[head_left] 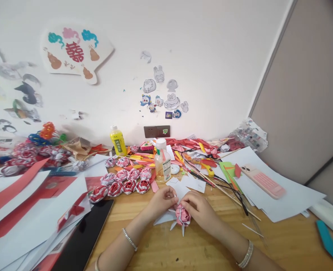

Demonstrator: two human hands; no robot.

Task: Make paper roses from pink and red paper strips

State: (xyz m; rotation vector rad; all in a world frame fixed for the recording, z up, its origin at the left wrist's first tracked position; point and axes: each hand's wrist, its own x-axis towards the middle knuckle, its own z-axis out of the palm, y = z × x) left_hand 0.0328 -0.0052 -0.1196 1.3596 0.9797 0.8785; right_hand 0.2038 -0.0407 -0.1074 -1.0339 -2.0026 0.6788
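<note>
Two curled hands [163, 199] [200, 210], rose [182, 216] between

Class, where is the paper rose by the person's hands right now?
In the head view, the pink-and-white paper rose is low, slightly right of centre, between the left hand and right hand.

The paper flower [183, 215] is a rounded, rose-like bloom of layered folds in pink and white, its petals wrapped closely about one another, with narrow white pointed strips [183, 230] sticking out below it toward the person. It sits between the two hands over the wooden desk [143, 248], the left hand [164, 199] with its fingertips at the upper left edge and the right hand [200, 210] gripping the upper right; whether its underside touches the desk cannot be told.
</note>
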